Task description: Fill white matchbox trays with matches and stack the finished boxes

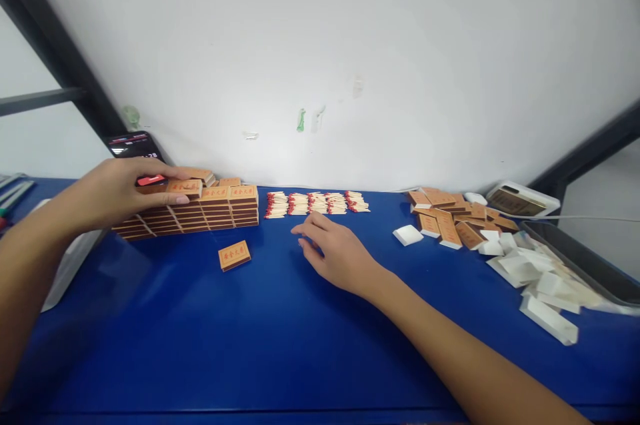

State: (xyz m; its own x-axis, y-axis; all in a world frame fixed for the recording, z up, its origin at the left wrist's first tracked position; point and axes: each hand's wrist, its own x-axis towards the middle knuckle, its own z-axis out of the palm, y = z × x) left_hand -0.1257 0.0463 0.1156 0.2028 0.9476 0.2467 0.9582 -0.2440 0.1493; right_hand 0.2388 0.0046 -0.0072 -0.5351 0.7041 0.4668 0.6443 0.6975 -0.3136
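My left hand (127,188) has its fingers and thumb around an orange matchbox (184,187) on top of the stack of matchboxes (220,211). Some of the stack is hidden behind that hand. One more matchbox (235,255) lies flat by itself on the blue table, in front of the stack. Over the table, just in front of the matches, is my right hand (337,251), its fingers loosely bent and apart, with nothing seen in them. The red-tipped matches (317,203) lie in several small piles along the wall.
On the right lie a heap of orange matchbox sleeves (447,225), a single white inner tray (408,235) and a pile of white trays (545,285). A dark bin (585,258) and a white device (523,198) stand behind. A phone (135,145) leans at the back left.
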